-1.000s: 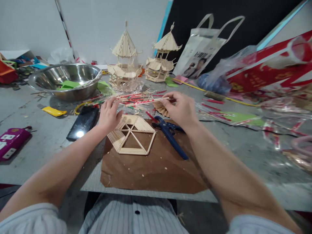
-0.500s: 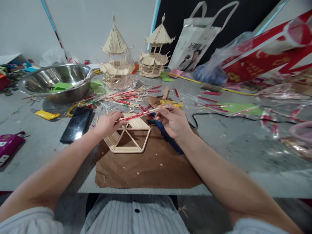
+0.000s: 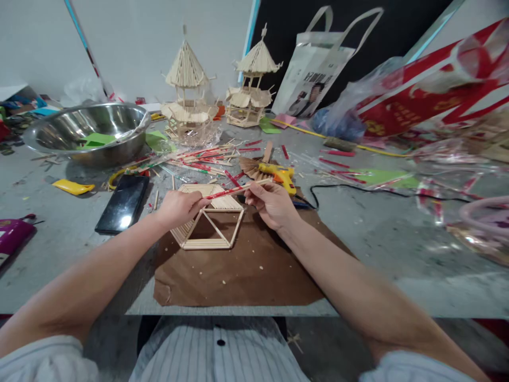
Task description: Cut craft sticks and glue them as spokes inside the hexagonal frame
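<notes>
My left hand (image 3: 181, 207) is closed around the red-patterned end of a wooden chopstick (image 3: 228, 192). The chopstick's pale end is pinched by my right hand (image 3: 272, 204), so it slants slightly up to the right between them. Beneath it, on a brown paper sheet (image 3: 246, 281), lies a six-sided frame of pale sticks (image 3: 207, 244). Its back and left panels are covered with sticks; spokes cross the front openings. A blue-handled tool (image 3: 301, 205) is mostly hidden behind my right hand. Just beyond stands a yellow glue gun (image 3: 278, 174) with a black cord.
Two stick pagodas (image 3: 186, 69) stand at the back. A steel basin (image 3: 131, 139), a phone (image 3: 123, 204) and a yellow cutter (image 3: 73, 187) are on the left. Loose red-ended chopsticks (image 3: 199, 159) lie behind the frame. Bags (image 3: 314, 69) and wrappers crowd the right.
The blue-handled tool, earlier angled beneath my right hand over the paper, now lies farther back, mostly hidden. The glue gun shows more. Both hands still hold the chopstick.
</notes>
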The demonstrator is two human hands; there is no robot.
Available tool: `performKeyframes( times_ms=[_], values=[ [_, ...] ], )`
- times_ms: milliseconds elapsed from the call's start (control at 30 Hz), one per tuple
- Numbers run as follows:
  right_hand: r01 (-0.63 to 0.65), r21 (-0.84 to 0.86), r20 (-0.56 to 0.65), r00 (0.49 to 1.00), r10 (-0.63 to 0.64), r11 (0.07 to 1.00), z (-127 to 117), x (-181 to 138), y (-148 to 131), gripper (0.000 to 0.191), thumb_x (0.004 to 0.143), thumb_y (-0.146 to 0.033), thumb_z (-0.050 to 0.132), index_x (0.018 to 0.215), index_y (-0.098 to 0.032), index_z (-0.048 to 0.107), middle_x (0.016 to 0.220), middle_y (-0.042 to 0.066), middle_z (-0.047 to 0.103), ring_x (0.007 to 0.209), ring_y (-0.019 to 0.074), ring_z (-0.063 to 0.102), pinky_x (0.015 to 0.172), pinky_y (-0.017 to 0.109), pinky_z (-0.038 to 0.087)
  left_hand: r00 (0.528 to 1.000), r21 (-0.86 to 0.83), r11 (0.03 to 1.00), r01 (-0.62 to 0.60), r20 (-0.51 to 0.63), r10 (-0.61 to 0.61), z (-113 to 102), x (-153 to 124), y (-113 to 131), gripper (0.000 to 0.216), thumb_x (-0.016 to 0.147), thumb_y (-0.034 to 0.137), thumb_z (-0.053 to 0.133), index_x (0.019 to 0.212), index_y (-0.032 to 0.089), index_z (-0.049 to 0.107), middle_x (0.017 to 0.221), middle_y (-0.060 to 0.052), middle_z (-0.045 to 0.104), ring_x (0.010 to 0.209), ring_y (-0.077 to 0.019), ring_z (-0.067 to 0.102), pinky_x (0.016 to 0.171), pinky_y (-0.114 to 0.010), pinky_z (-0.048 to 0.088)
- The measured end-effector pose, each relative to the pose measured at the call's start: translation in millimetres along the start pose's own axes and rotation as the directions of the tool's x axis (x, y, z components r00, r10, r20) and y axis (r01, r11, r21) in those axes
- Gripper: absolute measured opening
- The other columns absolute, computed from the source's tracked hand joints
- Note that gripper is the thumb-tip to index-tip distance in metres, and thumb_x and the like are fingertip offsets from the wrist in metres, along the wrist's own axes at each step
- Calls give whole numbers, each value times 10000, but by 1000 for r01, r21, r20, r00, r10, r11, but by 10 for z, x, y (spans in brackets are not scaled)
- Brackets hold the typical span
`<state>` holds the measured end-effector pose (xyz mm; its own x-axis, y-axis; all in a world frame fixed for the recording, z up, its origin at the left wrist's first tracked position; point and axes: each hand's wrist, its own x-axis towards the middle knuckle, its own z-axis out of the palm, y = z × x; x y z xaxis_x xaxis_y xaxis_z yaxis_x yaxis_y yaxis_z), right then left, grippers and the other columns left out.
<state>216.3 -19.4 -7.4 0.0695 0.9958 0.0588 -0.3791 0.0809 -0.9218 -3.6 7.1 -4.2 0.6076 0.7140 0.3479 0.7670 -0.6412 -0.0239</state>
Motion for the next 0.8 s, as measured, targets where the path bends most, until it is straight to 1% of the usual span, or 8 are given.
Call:
performKeyframes(
  times_ms=[167,300,467,633,700,800],
  values=[
    [-10,5,3,1000,10,1000,31,-36,-3,227,474,-338,760,579,-173,646,506,-30,614,421,40,495,417,151,404,1000,-17,1000,-19,-7,19,-12,-6,37,590,844,513,124,624,156,540,506,-57,552,454,-134,479,450,-235,210],
    [34,-8,10,999,-34,999,60,-55,13,210,487,-332,754,579,-174,650,504,-29,613,440,50,509,425,162,413,1000,-41,999,17,23,-16,-18,-14,64,592,840,522,120,622,161,535,507,-54,542,447,-125,453,460,-233,209],
    [47,-10,13,999,-47,999,48,-37,-24,221,486,-341,755,584,-176,645,517,-35,615,444,53,517,434,168,420,999,-100,994,36,30,-34,-1,1,67,575,831,537,146,612,161,523,489,-38,504,443,-116,427,468,-234,215],
    [152,38,-2,988,-152,988,-7,-2,-94,218,575,-387,702,673,-198,656,605,-39,636,525,64,565,525,191,466,997,-155,986,68,38,-63,14,22,34,537,831,524,180,602,165,506,494,-27,484,453,-112,416,476,-233,222],
    [148,47,-2,989,-148,988,-11,-2,-83,224,585,-397,694,676,-196,653,635,-30,649,552,79,586,559,210,483,997,-158,985,70,48,-63,15,20,28,529,832,521,189,598,166,505,499,-26,485,456,-113,413,479,-234,218],
    [112,43,5,994,-112,993,9,-18,-30,230,561,-400,709,659,-203,644,616,-30,650,556,101,598,588,249,504,997,-154,986,63,62,-54,9,10,44,532,831,523,190,603,168,513,504,-27,486,463,-115,418,489,-236,220]
  ],
)
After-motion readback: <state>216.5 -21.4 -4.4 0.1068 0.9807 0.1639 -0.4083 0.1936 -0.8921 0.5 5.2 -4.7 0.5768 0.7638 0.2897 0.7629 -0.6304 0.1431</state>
